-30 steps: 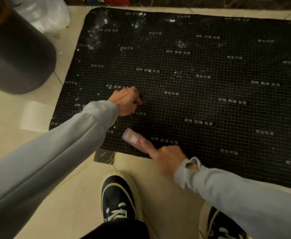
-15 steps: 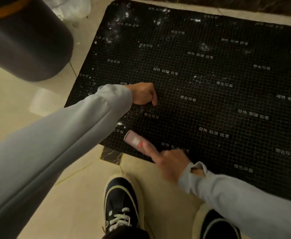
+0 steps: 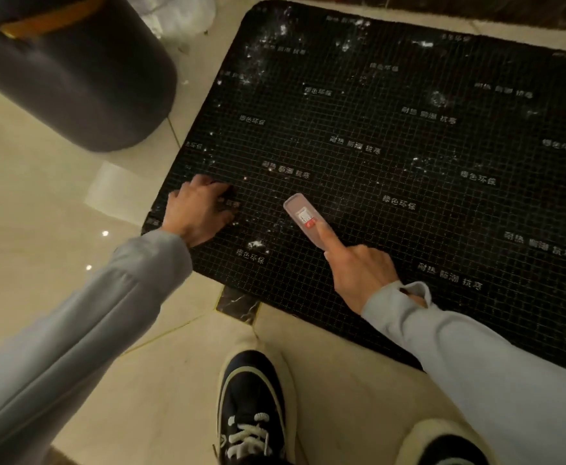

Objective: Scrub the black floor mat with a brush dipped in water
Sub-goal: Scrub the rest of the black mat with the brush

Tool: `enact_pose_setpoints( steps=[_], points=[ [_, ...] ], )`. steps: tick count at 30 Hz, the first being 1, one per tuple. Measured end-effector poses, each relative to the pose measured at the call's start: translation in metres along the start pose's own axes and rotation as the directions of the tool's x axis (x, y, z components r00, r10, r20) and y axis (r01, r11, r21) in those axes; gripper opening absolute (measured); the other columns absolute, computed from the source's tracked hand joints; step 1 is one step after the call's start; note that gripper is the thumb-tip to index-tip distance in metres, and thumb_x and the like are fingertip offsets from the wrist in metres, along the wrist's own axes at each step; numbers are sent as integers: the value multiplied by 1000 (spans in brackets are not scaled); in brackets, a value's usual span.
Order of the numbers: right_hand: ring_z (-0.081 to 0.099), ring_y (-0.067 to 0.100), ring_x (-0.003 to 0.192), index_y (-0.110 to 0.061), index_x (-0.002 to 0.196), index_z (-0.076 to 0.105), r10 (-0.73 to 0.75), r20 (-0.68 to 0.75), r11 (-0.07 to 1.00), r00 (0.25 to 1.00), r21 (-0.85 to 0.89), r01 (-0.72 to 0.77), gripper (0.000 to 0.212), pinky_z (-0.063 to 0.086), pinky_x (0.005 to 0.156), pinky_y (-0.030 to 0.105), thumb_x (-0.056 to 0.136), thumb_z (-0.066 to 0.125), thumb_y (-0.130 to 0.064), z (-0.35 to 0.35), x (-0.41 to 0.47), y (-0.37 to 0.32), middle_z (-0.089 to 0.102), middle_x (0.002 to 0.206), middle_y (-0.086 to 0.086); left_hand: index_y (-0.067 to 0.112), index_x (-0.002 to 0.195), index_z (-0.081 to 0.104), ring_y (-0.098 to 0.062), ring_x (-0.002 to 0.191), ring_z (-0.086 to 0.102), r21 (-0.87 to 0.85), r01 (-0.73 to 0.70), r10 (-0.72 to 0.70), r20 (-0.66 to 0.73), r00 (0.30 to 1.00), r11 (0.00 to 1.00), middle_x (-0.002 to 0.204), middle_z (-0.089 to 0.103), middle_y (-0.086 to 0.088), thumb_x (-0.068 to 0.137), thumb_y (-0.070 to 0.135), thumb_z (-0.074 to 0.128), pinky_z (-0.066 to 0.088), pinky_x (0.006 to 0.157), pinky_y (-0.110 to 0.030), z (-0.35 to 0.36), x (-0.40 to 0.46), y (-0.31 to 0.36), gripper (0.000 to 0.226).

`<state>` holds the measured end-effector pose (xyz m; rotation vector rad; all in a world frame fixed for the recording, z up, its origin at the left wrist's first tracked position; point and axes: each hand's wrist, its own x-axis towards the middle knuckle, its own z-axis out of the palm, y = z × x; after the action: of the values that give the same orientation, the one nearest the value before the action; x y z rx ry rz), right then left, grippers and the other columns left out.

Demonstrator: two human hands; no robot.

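Note:
The black floor mat (image 3: 392,156) has a fine grid, pale printed characters and white wet specks, and it lies on the tiled floor. My right hand (image 3: 359,273) grips a small brush (image 3: 303,218) with a pale translucent back and a red mark. Its forefinger lies stretched along the brush, pressing it onto the mat's near-left part. My left hand (image 3: 197,209) rests on the mat close to its left edge with the fingers bent and nothing held. The bristles are hidden under the brush.
A dark round bin (image 3: 73,72) stands on the floor left of the mat, with a clear plastic bag (image 3: 177,18) behind it. My two dark shoes (image 3: 253,407) stand on the cream tiles (image 3: 40,213) just before the mat's near edge.
The brush has moved from the mat's near edge farther onto the mat. My left hand has drawn back toward the mat's left edge. The view has swung left.

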<state>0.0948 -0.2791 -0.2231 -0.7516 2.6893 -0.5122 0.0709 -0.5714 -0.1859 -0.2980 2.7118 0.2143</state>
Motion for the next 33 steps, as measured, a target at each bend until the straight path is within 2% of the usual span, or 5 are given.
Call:
enact_pose_setpoints(
  steps=[11, 16, 25, 29, 33],
  points=[
    [64, 23, 60, -21, 156, 13, -327, 99, 945, 940, 56, 323, 63, 48, 53, 35, 101, 43, -21, 8, -11, -16, 71, 79, 3, 34, 148, 39, -32, 132, 37, 152, -21, 19, 11, 1000, 988, 145, 42, -6, 89, 45, 64, 31, 106, -54, 4, -11, -19, 66],
    [65, 24, 62, -18, 156, 5, -127, 7, 991, 992, 43, 127, 68, 56, 60, 40, 100, 45, -19, 3, 21, -15, 71, 83, 7, 35, 150, 35, -30, 133, 35, 188, -38, 32, 36, 999, 981, 144, 40, -5, 87, 43, 67, 32, 106, -53, 2, -10, -23, 71],
    [53, 27, 55, -16, 156, 11, -388, 198, 922, 900, 107, 373, 72, 37, 59, 35, 89, 12, -42, 19, -26, -43, 66, 78, 9, 35, 150, 33, -32, 133, 36, 165, -30, 25, 28, 999, 986, 149, 35, -7, 91, 32, 61, 34, 104, -53, 7, -14, -25, 65],
    [61, 24, 55, -17, 155, 13, -341, 21, 940, 940, 16, 341, 59, 50, 53, 36, 101, 36, -26, 13, 5, -24, 68, 78, 7, 37, 147, 38, -32, 129, 38, 117, -45, 42, 29, 999, 992, 143, 38, -8, 92, 23, 55, 34, 103, -54, 6, -12, -26, 59],
    [66, 28, 68, -18, 155, 2, -211, 113, 973, 971, -74, 220, 68, 50, 63, 39, 100, 42, -17, 14, 24, -30, 71, 88, 8, 35, 149, 36, -35, 130, 38, 81, -29, 29, -1, 1000, 996, 148, 34, -9, 94, 29, 54, 33, 104, -56, 14, -15, -26, 59]
  ],
)
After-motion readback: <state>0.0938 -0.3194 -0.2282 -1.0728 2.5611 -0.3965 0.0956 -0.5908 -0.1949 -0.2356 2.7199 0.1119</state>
